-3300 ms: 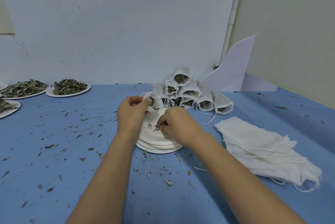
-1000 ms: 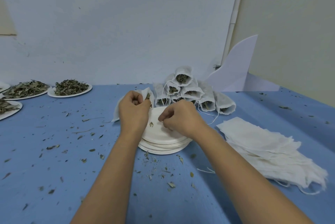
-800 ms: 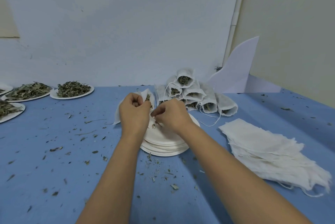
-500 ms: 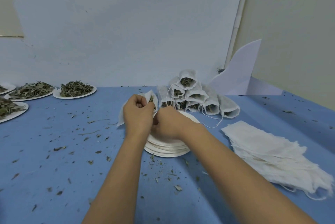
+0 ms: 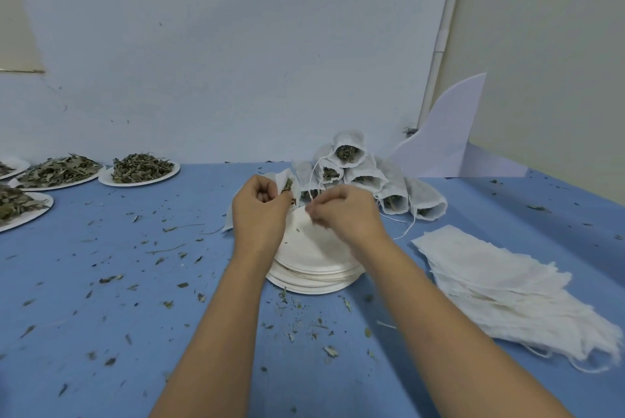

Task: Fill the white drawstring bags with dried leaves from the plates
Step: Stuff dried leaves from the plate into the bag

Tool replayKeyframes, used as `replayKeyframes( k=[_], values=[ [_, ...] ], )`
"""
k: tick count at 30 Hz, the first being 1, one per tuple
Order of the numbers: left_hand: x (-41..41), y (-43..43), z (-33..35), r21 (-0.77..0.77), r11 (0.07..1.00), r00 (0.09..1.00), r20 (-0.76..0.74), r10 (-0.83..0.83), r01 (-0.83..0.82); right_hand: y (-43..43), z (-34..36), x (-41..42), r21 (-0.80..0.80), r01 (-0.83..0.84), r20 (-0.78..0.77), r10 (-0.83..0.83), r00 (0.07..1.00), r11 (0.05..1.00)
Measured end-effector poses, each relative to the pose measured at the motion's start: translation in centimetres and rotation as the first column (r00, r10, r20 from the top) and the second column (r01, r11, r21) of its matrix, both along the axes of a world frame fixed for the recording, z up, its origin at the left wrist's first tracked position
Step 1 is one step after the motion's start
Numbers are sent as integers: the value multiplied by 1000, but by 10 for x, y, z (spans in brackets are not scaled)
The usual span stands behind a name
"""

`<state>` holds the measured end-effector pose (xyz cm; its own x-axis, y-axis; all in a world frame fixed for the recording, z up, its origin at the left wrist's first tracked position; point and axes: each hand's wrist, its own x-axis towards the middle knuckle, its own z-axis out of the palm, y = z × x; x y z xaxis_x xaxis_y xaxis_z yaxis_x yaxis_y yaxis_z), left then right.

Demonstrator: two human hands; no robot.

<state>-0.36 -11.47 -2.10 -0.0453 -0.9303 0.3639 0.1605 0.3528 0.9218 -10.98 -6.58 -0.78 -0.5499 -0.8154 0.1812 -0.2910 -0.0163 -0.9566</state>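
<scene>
White drawstring bag (image 5: 286, 181) pinched in left hand (image 5: 258, 216), right hand (image 5: 348, 214) curled just beside, grip unclear.

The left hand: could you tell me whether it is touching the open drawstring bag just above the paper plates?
Touching: the head view shows the left hand pinching the drawstring bag at its open mouth.

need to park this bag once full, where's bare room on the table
Blue tabletop between the leaf-filled white plates and the stack of empty white paper plates holds only crumbs. Crowded: pile of filled white bags behind, flat empty white bags right.
</scene>
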Motion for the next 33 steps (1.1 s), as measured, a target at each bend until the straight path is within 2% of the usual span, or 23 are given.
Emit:
replayKeyframes(
  k=[1,2,3,6,10,14,16,21,25,27,29,31,33],
  values=[
    [-1,0,0,-7,1000,1000,13,-19,20,2,4,-2,-87,-7,228,27,973,996],
    [-2,1,-1,-14,999,999,25,-46,46,4,8,-4,-166,-10,380,73,922,986],
    [-3,2,-1,-23,997,996,40,-76,77,5,10,-5,-207,-15,438,107,893,978],
    [-5,6,0,-50,983,980,98,-171,177,8,11,-3,-176,-58,363,119,924,983],
    [-3,6,0,-8,956,943,171,-287,293,6,6,-7,-104,2,298,29,954,995],
    [-3,10,-2,16,933,901,253,-351,359,5,0,-5,-31,117,68,-115,991,993],
    [-4,9,-3,11,946,914,254,-316,324,4,2,-3,-32,97,39,-96,995,995],
    [-5,3,-5,25,981,963,183,-196,195,2,10,4,6,-110,79,109,991,994],
    [-7,1,-5,2,994,975,196,-107,109,3,13,0,33,-150,98,146,984,988],
    [-7,1,-4,-4,998,979,194,-65,67,6,15,-3,-16,-154,184,155,971,988],
    [-6,2,-1,8,999,984,172,-49,49,9,16,-6,-80,-90,237,106,966,993],
    [-3,3,2,13,998,989,132,-61,60,7,14,-12,-86,6,146,7,989,996],
    [-2,5,7,7,995,992,82,-96,96,8,12,-12,-43,19,-6,-20,1000,999]
  ],
)
